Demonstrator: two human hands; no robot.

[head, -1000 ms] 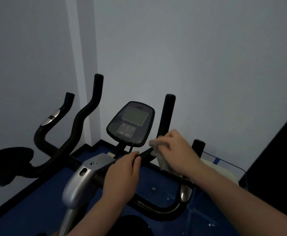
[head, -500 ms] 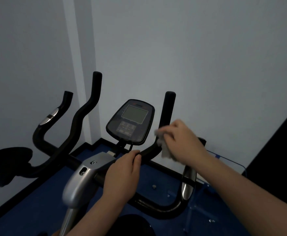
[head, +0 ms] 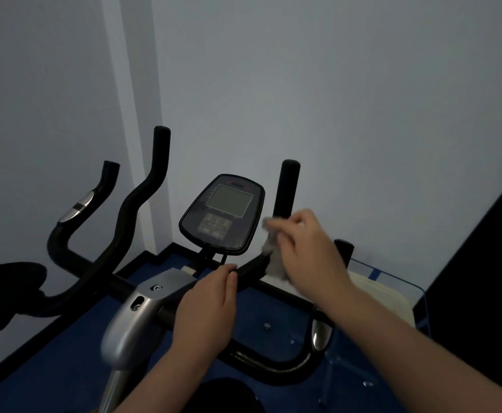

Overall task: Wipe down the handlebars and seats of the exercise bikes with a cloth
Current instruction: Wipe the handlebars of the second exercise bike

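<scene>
We have the cloth (head: 270, 251) bunched in our right hand (head: 306, 248), fingers curled round it and pressing it against the right upright of the handlebars (head: 285, 192), low on the post where it bends toward the crossbar. The cloth looks soft, light and limp, so we judge it will fold round the bar readily; best held as a wad in the palm so it wraps the tube rather than trailing. The handlebars look stiff, with a matte black covering that should give some friction, and they will likely not budge under rubbing. Our left hand (head: 205, 311) grips the crossbar just beside the grey stem clamp (head: 136, 317), fingers wrapped over it, steadying the bike. The right wrist is bent slightly, forearm reaching in from the lower right. The console (head: 223, 213) sits between the 2 uprights.
</scene>
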